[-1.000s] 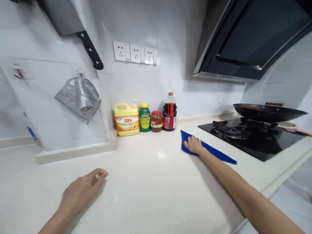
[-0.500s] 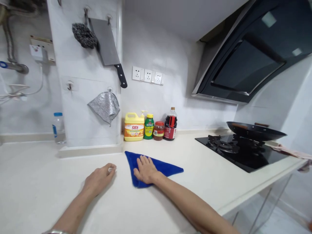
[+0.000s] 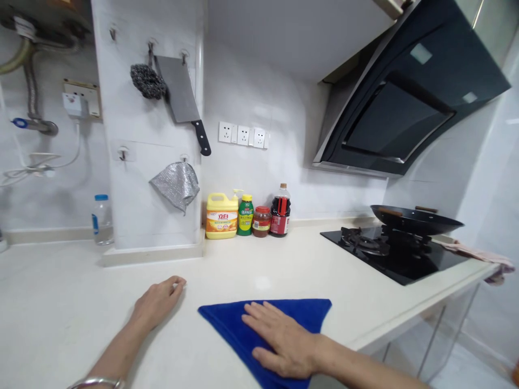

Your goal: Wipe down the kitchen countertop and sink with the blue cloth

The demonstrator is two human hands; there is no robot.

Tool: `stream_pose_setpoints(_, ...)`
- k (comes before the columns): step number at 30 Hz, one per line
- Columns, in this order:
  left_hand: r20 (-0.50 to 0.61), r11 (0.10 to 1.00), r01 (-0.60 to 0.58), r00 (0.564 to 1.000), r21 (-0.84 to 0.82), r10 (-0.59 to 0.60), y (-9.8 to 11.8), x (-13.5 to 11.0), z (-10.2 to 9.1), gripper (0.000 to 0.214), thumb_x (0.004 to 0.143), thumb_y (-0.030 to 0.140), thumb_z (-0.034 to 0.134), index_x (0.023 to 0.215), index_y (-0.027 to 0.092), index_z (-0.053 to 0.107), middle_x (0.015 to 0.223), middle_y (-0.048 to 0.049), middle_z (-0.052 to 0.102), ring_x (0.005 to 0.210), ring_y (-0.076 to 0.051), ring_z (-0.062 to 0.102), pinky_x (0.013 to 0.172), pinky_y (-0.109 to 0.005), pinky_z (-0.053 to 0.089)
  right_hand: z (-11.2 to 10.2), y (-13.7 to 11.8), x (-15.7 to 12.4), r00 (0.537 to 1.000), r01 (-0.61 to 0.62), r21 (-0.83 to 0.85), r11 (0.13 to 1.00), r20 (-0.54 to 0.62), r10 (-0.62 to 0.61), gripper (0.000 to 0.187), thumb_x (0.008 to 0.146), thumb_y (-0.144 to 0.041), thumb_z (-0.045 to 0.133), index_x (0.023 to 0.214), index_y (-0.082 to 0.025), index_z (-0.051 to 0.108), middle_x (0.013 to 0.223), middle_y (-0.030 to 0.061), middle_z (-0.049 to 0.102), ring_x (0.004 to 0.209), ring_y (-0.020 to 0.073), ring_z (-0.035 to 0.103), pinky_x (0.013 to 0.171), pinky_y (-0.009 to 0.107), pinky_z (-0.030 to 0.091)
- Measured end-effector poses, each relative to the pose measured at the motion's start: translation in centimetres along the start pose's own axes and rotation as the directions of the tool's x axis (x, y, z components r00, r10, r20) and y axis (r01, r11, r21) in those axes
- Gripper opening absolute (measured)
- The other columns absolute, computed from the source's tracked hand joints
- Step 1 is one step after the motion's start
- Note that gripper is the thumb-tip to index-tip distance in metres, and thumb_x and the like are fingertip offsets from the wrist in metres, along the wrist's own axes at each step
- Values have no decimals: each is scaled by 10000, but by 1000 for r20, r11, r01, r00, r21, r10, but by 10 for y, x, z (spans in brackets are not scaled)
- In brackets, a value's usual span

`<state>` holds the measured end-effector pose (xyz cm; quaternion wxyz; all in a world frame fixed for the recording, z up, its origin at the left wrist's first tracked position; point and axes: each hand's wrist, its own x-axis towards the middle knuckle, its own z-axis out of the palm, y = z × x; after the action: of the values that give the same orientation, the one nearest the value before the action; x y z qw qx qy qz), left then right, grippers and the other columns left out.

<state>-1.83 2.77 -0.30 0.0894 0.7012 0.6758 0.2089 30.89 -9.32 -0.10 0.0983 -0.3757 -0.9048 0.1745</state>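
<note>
My right hand [image 3: 284, 340] lies flat on a blue cloth [image 3: 300, 313], fingers stretched out and palm pressing down. The cloth is spread on the pale countertop [image 3: 81, 319] near its front edge, its upper edge straight and its lower part running out of view at the bottom. Left of the cloth, and apart from it, my left hand [image 3: 156, 302] rests on the counter. Its fingers are loosely curled in, with nothing seen in them.
Against the wall stand a yellow detergent jug [image 3: 221, 216], a green bottle [image 3: 245, 216], a red-lidded jar [image 3: 261, 221] and a dark sauce bottle [image 3: 280, 210]. A wok [image 3: 413, 219] sits on the gas stove [image 3: 365, 251]. A cleaver [image 3: 178, 89] hangs on the pillar. A water bottle [image 3: 102, 221] stands left.
My right hand has slid the blue cloth toward me and to the right across the counter. My left hand has barely moved. The view has tilted up slightly.
</note>
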Motion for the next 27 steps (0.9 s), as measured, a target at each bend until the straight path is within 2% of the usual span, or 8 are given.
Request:
stream_pose_setpoints(6,48,999,-22,999,30,20,-3,-1,-1,521,901,502,236,1073,271,669,1130,-59,734,1083,-294,642,873,-383,455,-19,51,-53,986,-165,-22,986,-30,164,701,995,-589,370,1582,-230,238,1658,77,164,1537,244,142,1280,476,92)
stream_pose_setpoints(12,70,1000,-13,997,10,12,-5,2,0,496,893,482,268,1116,284,665,1161,-41,726,1097,-283,634,901,-379,447,-30,133,-75,907,-396,-99,913,-201,371,740,989,-656,261,1568,-197,291,1647,78,223,1528,246,190,1279,455,132)
stream_pose_setpoints(15,81,1000,3,997,16,-4,-6,3,1,490,895,465,267,1138,294,657,1183,-38,719,1111,-281,628,900,-384,444,-34,170,-68,837,-522,-141,841,-273,474,766,986,-639,245,1558,-133,306,1638,116,242,1523,250,207,1272,442,142)
stream_pose_setpoints(18,91,999,22,996,23,-24,-6,5,2,482,894,469,279,1145,309,658,1178,-34,721,1101,-289,631,886,-390,445,-39,195,-50,757,-639,-187,746,-329,565,738,997,-570,249,1548,-84,311,1631,150,252,1522,255,210,1259,430,159)
stream_pose_setpoints(23,94,997,51,994,50,-56,-1,9,2,503,893,494,270,1132,308,671,1151,-50,729,1080,-313,639,865,-405,444,-50,210,-14,601,-799,-225,558,-339,724,669,1015,-462,243,1560,-75,263,1643,150,228,1527,271,184,1238,423,161)
stream_pose_setpoints(27,101,991,96,989,92,-105,6,9,1,519,893,503,244,1138,317,662,1130,-57,727,1080,-329,630,862,-418,439,-58,213,12,532,-846,-213,488,-345,773,644,1012,-429,250,1531,-49,294,1618,208,258,1504,313,231,1205,463,198)
